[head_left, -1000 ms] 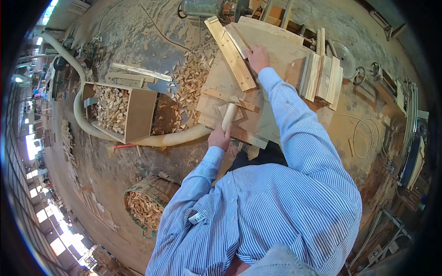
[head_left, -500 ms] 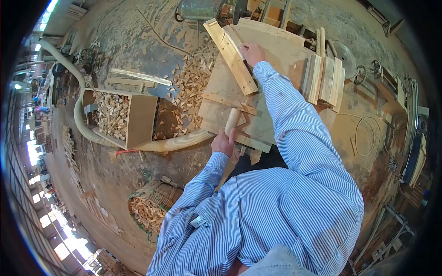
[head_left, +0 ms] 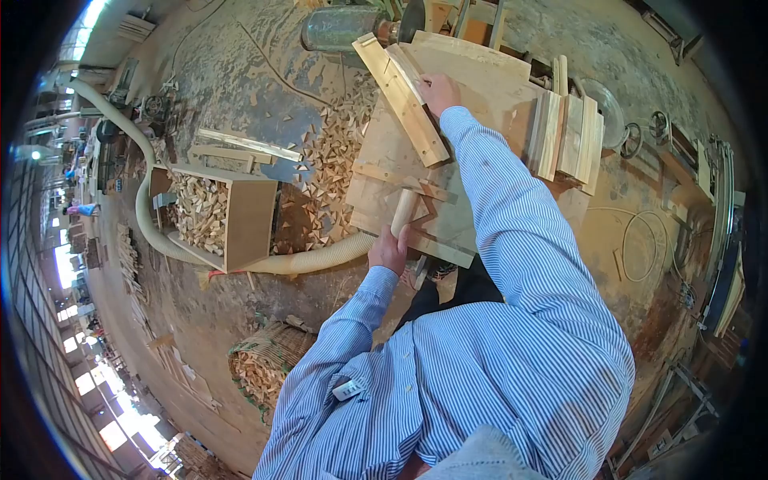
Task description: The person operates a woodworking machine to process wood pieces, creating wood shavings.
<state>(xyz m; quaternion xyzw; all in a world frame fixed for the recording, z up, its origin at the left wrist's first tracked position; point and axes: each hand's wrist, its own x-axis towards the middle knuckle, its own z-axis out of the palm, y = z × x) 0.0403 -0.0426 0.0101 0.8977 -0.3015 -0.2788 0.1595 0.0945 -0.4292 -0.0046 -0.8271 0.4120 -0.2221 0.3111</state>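
Left hand (head_left: pixel 388 250): closed around the near end of the wooden cylinder (head_left: pixel 403 211), which stands over the near-left part of the surface (head_left: pixel 480 104). Right hand (head_left: pixel 440 93): fingers curled at the narrow strip (head_left: pixel 406 66), grip unverifiable. The long board (head_left: pixel 404 100) lies just left of the strip.

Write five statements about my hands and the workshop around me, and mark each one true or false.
1. The left hand grips a round wooden rod. True.
2. The wooden box is empty. False: wood offcuts fill much of it.
3. The right hand is on the wicker basket. False: it is at the wooden strip beside the board with holes.
4. The shirt sleeves are striped. True.
5. The ribbed hose is black. False: it is pale.
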